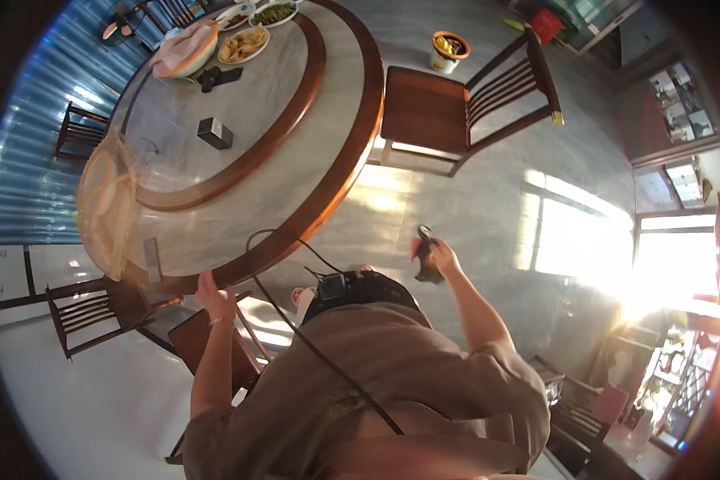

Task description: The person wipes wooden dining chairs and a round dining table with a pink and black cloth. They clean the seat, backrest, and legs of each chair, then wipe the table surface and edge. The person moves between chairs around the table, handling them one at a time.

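Observation:
My left hand [216,299] is at the wooden rim of a round marble-topped dining table [282,174]. Its fingertips overlap the rim; whether they grip it cannot be told. Out to my right, over the grey floor, my right hand [443,258] is closed on a dark object [427,273] with a red part and a shiny rounded end. Its exact kind is unclear. On the table near my left hand lies a flat grey bar [152,259]. A mesh food cover [105,204] rests at the table's left edge. A small black box [215,133] stands on the raised turntable [258,114].
Several dishes of food [243,45] and a cloth-covered basket [186,49] stand at the far side. A wooden chair [427,108] is right of the table, with a bin [449,51] beyond. More chairs [87,312] stand at left. A black cable [330,354] crosses my front.

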The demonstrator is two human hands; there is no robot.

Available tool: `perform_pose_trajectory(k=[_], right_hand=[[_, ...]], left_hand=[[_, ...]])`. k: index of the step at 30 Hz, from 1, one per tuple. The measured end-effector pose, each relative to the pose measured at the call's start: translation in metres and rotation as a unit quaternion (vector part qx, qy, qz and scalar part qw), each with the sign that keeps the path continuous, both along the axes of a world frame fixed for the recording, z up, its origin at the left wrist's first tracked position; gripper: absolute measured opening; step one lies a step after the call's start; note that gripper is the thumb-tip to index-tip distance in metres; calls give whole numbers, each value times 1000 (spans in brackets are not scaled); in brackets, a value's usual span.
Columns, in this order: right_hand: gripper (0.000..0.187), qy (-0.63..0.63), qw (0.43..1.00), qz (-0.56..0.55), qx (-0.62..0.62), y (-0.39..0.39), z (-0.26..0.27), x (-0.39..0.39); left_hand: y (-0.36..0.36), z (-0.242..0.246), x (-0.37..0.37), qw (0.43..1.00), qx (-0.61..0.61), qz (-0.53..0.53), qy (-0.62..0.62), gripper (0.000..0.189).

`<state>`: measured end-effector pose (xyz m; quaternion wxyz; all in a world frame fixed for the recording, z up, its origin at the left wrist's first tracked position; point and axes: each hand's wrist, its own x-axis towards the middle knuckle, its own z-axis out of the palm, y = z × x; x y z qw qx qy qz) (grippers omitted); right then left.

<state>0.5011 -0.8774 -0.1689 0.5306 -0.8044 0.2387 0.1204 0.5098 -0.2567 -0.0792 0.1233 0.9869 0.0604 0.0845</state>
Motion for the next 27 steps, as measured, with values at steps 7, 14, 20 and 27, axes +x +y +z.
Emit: perform_pose_trajectory(k=[7, 14, 20, 27], right_hand=[[41, -7, 990, -132, -38, -82, -19, -54], [43, -17, 985, -171, -26, -95, -15, -16], [41, 0, 981, -189, -50, -134, 1, 35], [41, 24, 978, -164, -123, -200, 5, 116]], left_hand=[[-137, 27, 131, 982, 1, -190, 4, 77], [-233, 15, 242, 953, 14, -299, 34, 70], [-318, -44, 351, 945, -6, -323, 50, 69], [-421, -94, 473, 946, 12, -319, 58, 68]])
